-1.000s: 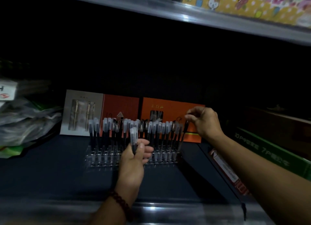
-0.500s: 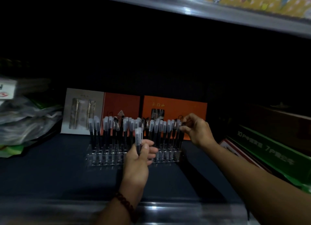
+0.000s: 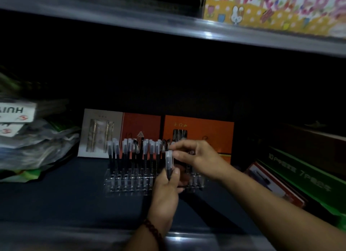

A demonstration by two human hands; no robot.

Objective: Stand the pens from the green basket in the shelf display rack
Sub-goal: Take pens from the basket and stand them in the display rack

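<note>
Overhead, a metal shelf (image 3: pixel 131 23) carries a bright yellow box (image 3: pixel 271 8), and the dim bay below holds everything else. At the back lean two orange cards (image 3: pixel 202 134) and a pale pen pack (image 3: pixel 101 134); green boxes (image 3: pixel 299 172) lie to the right, plastic bags (image 3: pixel 33 147) to the left. On the dark shelf floor stands the clear rack (image 3: pixel 127 183), most of its slots already filled with upright pens (image 3: pixel 131 151). The green basket is out of sight. The left hand (image 3: pixel 165 192), a bead bracelet (image 3: pixel 153 232) at its wrist, grips a small bundle of pens (image 3: pixel 169 162) upright just in front of the rack. The right hand (image 3: pixel 196 155) reaches across, thumb and fingers pinching at the bundle's caps, though blur hides whether one is caught. I judge this the picking step: next, draw one pen free and lower it straight into an empty slot.
</note>
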